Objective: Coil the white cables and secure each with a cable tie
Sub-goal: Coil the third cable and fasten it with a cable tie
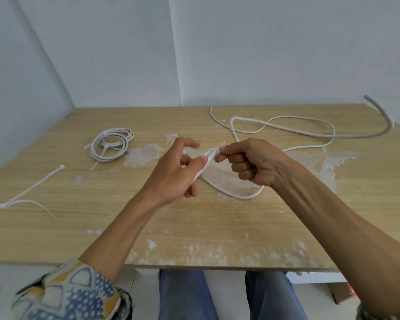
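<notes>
Cable end of the white cable (pixel 240 197) at centre frame, pinched between thumb and forefinger of the right hand (pixel 254 162), other fingers (pixel 237 166) curled into the palm. Just left of that pinch, same cable slanting down through the left hand (pixel 171 174), clamped by the thumb against the middle fingers, forefinger stretched out above it. Both hands raised a little over the worktop (pixel 171 227), nearly touching, forearms reaching in from the lower corners, patterned sleeve (pixel 74 294) at lower left. Below the hands, one slack loop resting on the wood, then running behind the right hand toward the upper right in loose open bends, not coiled. Thin, round, white. Thicker grey cable (pixel 388 121) curving at upper right. Finished coil (pixel 109 147) bound with ties at upper left; loose cable ties (pixel 32 185) at far left.
</notes>
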